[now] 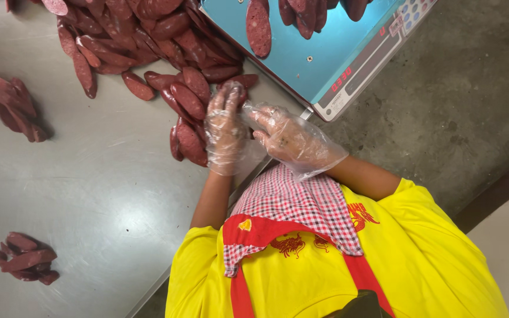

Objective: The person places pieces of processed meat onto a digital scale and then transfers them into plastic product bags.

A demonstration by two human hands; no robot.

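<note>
Both my hands wear loose clear plastic gloves. My left hand [225, 129] lies with fingers stretched out on the near edge of a big heap of dark red sausage slices [148, 35], fingertips touching one slice [240, 82]. My right hand [293, 140] is just to its right, thumb and fingers pinched on the loose plastic of the left glove [248, 118]. Neither hand clearly grips a slice. More slices lie on the blue platform of a weighing scale [325, 53] just beyond my right hand.
The steel table [101, 176] also carries a small pile of slices at the left [7, 106] and another at the lower left [25, 259]. Its edge runs diagonally by my arms. Concrete floor [472, 88] lies to the right. A checked cloth hangs on my yellow shirt.
</note>
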